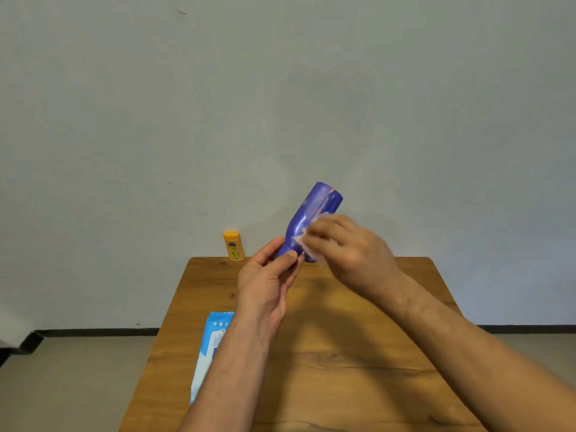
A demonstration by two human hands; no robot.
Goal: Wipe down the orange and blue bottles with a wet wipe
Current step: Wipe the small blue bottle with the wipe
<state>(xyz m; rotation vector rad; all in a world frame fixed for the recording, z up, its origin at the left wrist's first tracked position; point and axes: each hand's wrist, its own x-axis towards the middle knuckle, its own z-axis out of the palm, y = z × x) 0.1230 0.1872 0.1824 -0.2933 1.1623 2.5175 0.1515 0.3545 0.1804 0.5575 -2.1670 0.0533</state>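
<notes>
Forearms, 2 of them, reach in from the near edge of the table point(343, 369) and meet above its far half, so the work is done in the air and not on the wood. That table, brown and wood-grained, is the biggest thing in view and stands against a pale wall.

On the table's left edge, near side, lies a blue and white wipe pack point(208, 353), partly hidden by the left forearm; it looks parked within easy reach for a fresh sheet.

Above the table's far edge, the left hand point(268, 275) pinches the narrow end of the blue bottle point(314, 210) between thumb and fingers. The bottle tilts base-up, away and to the right, which leaves its wide body bare for cleaning.

Beside it, the right hand point(349, 244) is blurred; its fingers curl over a white wipe point(307, 246) and press it to the bottle's lower side. I judge this to be mid-stroke on the blue one.

At the table's far left corner the orange bottle point(233, 246) stands upright, well apart from both hands. Whether it has been wiped cannot be told.
</notes>
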